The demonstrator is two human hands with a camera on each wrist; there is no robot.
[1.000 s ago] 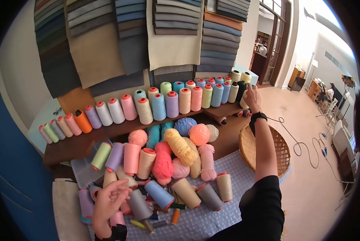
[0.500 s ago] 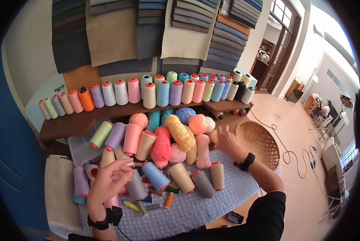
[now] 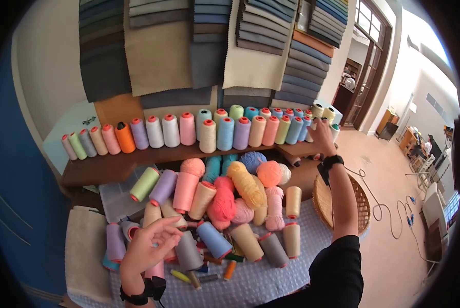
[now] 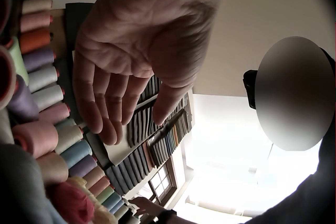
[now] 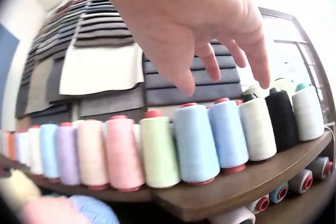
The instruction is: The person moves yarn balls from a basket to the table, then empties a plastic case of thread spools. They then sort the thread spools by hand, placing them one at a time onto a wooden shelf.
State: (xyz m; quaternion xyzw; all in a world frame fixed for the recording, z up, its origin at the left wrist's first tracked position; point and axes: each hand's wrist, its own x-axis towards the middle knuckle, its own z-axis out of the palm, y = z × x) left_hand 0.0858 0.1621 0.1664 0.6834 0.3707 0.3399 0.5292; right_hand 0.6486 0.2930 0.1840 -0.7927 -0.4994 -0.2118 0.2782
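A person's right hand (image 3: 321,134) reaches over the right end of a shelf (image 5: 236,184) of thread cones, right of centre in the head view, its fingers parted and holding nothing.

The black cone (image 5: 282,119) stands upright on the shelf, just below the rightmost fingertip at right in the right wrist view; from here I cannot tell whether they touch. Counted in the front row: one cream cone (image 5: 257,129), two blue cones (image 5: 197,142), one pale green cone (image 5: 159,153) and, at the end, one white cone (image 5: 308,115). The left hand (image 3: 151,246), fingers relaxed and empty, is at lower left, near a grey cone (image 3: 190,251) on the cloth-covered tabletop (image 3: 271,280). One yellow skein (image 3: 246,185) lies at centre, one small orange spool (image 3: 230,270) at lower centre.
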